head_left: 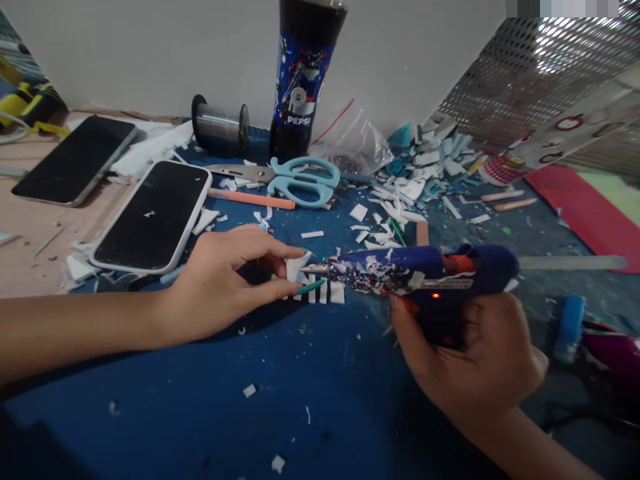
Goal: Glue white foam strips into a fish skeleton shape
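Between the thumb and fingertips of my left hand (pixel 230 283) is a small white piece (pixel 296 269), pinched over the blue table top. My right hand (pixel 470 353) is wrapped round the handle of a dark blue hot glue gun (pixel 390 267), its barrel speckled with white bits. A red light glows on its side, and a clear glue stick (pixel 570 263) sticks out of its back end. The metal nozzle (pixel 319 268) points left, at or very close to the white piece. Several white strips (pixel 336 292) lie on the table just below the nozzle.
Blue-handled scissors (pixel 305 181), an orange pen (pixel 253 198) and two phones (pixel 153 217) lie behind my left hand. A Pepsi bottle (pixel 306 80) and a wire spool (pixel 220 125) stand at the back. White scraps (pixel 425 167) are heaped behind the glue gun.
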`<state>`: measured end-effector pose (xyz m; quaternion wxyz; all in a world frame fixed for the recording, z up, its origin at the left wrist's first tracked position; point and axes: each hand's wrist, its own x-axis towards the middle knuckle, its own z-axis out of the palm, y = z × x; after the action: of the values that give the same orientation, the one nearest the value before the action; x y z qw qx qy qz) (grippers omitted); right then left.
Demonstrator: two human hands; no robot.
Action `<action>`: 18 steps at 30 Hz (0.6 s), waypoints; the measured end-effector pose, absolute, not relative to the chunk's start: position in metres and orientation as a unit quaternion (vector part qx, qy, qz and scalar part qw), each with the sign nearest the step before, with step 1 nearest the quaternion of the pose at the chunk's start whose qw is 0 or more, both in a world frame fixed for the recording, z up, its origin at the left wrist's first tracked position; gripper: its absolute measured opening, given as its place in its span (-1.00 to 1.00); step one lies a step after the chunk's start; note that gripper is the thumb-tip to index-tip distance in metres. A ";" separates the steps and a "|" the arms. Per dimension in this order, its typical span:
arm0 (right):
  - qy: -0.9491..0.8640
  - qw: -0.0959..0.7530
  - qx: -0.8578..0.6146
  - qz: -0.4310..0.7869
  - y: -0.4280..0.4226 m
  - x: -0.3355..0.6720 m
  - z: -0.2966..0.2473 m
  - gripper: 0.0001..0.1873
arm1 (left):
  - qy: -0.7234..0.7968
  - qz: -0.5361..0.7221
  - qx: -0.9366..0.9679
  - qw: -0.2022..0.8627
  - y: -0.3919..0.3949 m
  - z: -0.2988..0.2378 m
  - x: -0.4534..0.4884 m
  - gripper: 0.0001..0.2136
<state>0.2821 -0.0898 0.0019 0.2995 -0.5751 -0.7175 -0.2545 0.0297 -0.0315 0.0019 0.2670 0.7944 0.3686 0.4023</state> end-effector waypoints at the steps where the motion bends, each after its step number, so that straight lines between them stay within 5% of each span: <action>1: -0.716 0.302 -0.576 -0.254 -0.090 0.283 0.002 -0.77 | 0.368 0.401 0.796 0.265 -0.031 0.002 0.030 -0.83; 18: -0.714 0.297 -0.575 -0.266 -0.091 0.284 0.001 -0.76 | 0.376 0.395 0.799 0.254 -0.031 0.004 0.030 -0.84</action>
<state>0.2838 -0.0911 0.0011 0.2970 -0.5750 -0.7145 -0.2660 0.0298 -0.0314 0.0042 0.2536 0.7991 0.3758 0.3948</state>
